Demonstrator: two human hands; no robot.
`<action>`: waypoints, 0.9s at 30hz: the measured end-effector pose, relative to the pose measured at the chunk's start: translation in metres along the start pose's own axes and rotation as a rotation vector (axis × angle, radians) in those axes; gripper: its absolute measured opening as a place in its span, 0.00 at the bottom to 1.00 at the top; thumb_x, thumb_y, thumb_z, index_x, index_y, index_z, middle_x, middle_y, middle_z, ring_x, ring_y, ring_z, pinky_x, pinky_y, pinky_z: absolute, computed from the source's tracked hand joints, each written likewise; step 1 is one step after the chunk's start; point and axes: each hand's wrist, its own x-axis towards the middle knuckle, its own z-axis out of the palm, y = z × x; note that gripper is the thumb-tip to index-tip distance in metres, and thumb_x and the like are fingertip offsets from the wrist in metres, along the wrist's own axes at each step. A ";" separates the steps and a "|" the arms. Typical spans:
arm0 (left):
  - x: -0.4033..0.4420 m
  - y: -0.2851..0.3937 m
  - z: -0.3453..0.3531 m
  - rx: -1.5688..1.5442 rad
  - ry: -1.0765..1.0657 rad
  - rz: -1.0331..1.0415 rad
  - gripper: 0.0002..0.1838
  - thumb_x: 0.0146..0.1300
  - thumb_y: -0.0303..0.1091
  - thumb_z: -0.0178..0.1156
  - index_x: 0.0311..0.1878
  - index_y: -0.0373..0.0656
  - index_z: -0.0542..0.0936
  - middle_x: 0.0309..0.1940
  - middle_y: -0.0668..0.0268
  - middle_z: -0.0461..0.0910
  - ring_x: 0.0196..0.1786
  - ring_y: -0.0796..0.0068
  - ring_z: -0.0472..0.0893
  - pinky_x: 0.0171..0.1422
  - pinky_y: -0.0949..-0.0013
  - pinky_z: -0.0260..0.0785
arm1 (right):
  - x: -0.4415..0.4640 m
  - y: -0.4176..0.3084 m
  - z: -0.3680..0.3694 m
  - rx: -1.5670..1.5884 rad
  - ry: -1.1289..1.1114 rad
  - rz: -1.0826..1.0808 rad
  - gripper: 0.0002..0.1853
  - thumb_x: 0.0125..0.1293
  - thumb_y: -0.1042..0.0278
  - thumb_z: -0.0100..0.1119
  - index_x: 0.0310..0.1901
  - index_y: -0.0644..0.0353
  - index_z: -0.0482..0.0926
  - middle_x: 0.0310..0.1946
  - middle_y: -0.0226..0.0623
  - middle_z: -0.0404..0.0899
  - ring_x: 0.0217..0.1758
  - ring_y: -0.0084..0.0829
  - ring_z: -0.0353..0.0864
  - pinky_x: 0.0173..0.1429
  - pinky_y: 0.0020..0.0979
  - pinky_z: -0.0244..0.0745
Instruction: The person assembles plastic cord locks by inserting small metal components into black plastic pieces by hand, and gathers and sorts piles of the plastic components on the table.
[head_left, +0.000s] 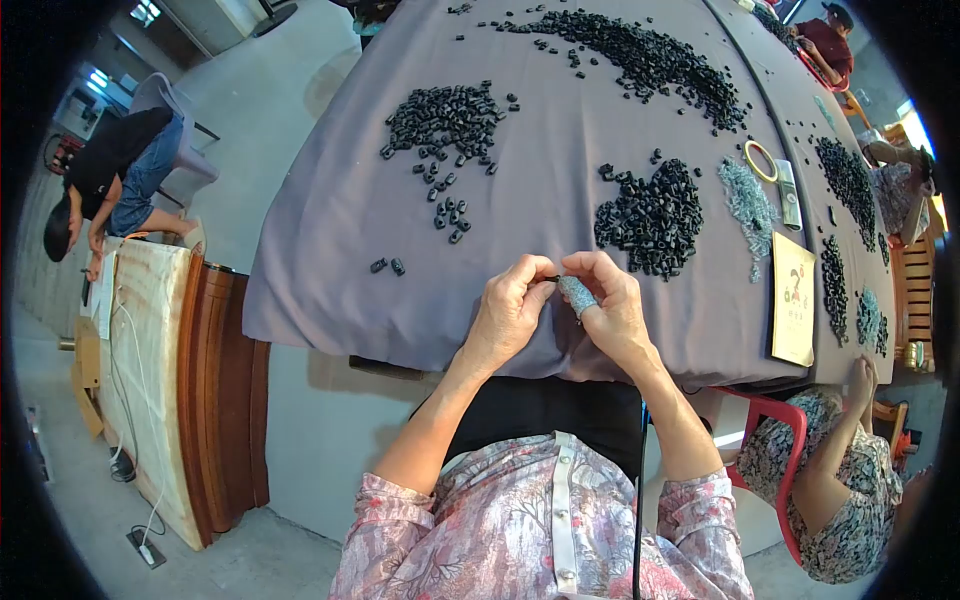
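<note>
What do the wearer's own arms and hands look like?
The left hand and right hand wear no gloves; both forearms are bare. Sleeves end near the elbows, printed pink, grey and white with branches. A black cable runs down the matching shirt.

Head-worn camera looks forward and down at the table [330, 250].

A greyish-purple cloth [420, 315] covers the worktop [330, 220]. Two loose black parts [397, 267] lie towards its near left corner, a scattered black heap [445, 120] beyond them, a denser black pile [650, 220] further right; a yellowish booklet [793, 300] lies by the near edge, pale translucent bits [748, 200] beyond.
</note>
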 end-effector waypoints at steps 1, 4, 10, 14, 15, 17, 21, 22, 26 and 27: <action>0.000 0.000 0.000 -0.006 -0.018 -0.019 0.07 0.59 0.18 0.57 0.41 0.36 0.75 0.30 0.67 0.79 0.34 0.82 0.76 0.41 0.76 0.71 | 0.000 -0.001 -0.001 -0.037 -0.010 -0.015 0.16 0.54 0.89 0.53 0.46 0.68 0.74 0.38 0.42 0.81 0.45 0.30 0.82 0.50 0.29 0.76; 0.001 0.001 -0.003 -0.038 -0.060 -0.052 0.07 0.60 0.17 0.56 0.41 0.36 0.75 0.29 0.68 0.79 0.33 0.83 0.76 0.39 0.77 0.70 | 0.003 -0.008 -0.005 -0.096 -0.049 -0.040 0.14 0.55 0.86 0.55 0.45 0.68 0.74 0.35 0.41 0.81 0.42 0.30 0.82 0.46 0.29 0.77; -0.005 0.007 0.001 -0.188 -0.111 -0.120 0.07 0.61 0.17 0.54 0.40 0.39 0.76 0.26 0.72 0.76 0.28 0.88 0.72 0.31 0.81 0.65 | 0.018 -0.006 -0.020 0.179 -0.291 0.253 0.10 0.57 0.80 0.63 0.40 0.66 0.76 0.28 0.29 0.79 0.33 0.14 0.77 0.34 0.19 0.71; -0.007 0.005 0.002 -0.295 -0.079 -0.172 0.06 0.62 0.19 0.54 0.41 0.39 0.75 0.26 0.72 0.76 0.27 0.89 0.70 0.29 0.83 0.64 | 0.017 -0.014 -0.017 0.078 -0.210 0.200 0.08 0.56 0.80 0.62 0.38 0.66 0.77 0.28 0.30 0.79 0.33 0.18 0.77 0.35 0.22 0.73; -0.006 0.004 0.001 -0.330 -0.075 -0.188 0.06 0.63 0.19 0.54 0.42 0.39 0.74 0.26 0.72 0.76 0.27 0.89 0.70 0.29 0.83 0.64 | 0.018 -0.012 -0.021 0.032 -0.192 0.141 0.07 0.56 0.81 0.61 0.38 0.66 0.78 0.28 0.30 0.79 0.33 0.18 0.77 0.36 0.23 0.73; -0.005 0.002 0.000 -0.310 -0.066 -0.211 0.05 0.63 0.20 0.54 0.42 0.39 0.74 0.26 0.72 0.75 0.26 0.89 0.70 0.29 0.83 0.64 | 0.029 -0.008 -0.034 -0.025 -0.085 0.046 0.07 0.54 0.82 0.59 0.36 0.65 0.79 0.29 0.33 0.80 0.34 0.24 0.79 0.39 0.27 0.74; -0.004 0.003 0.000 -0.315 -0.066 -0.231 0.04 0.64 0.21 0.55 0.41 0.39 0.74 0.26 0.73 0.74 0.25 0.88 0.71 0.28 0.82 0.64 | 0.070 -0.010 -0.068 -0.704 0.145 -0.205 0.10 0.50 0.82 0.53 0.35 0.64 0.79 0.35 0.44 0.80 0.38 0.44 0.80 0.43 0.36 0.74; -0.004 0.003 0.000 -0.311 -0.062 -0.222 0.04 0.63 0.21 0.56 0.40 0.39 0.74 0.25 0.73 0.75 0.25 0.88 0.71 0.28 0.81 0.64 | 0.078 -0.002 -0.073 -0.806 0.112 -0.206 0.12 0.48 0.83 0.50 0.35 0.63 0.79 0.36 0.44 0.79 0.40 0.47 0.79 0.44 0.40 0.74; -0.005 0.003 0.000 -0.296 -0.051 -0.205 0.05 0.61 0.22 0.57 0.40 0.38 0.74 0.25 0.72 0.75 0.24 0.87 0.71 0.29 0.79 0.65 | 0.097 0.008 -0.074 -1.007 -0.008 -0.201 0.14 0.47 0.80 0.51 0.36 0.61 0.81 0.35 0.45 0.80 0.41 0.46 0.80 0.45 0.40 0.75; -0.005 0.003 -0.001 -0.293 -0.050 -0.205 0.05 0.61 0.22 0.57 0.40 0.37 0.74 0.25 0.71 0.76 0.24 0.87 0.71 0.29 0.79 0.65 | 0.102 0.005 -0.073 -1.023 -0.031 -0.150 0.14 0.48 0.80 0.51 0.36 0.60 0.82 0.34 0.46 0.81 0.40 0.46 0.80 0.45 0.41 0.75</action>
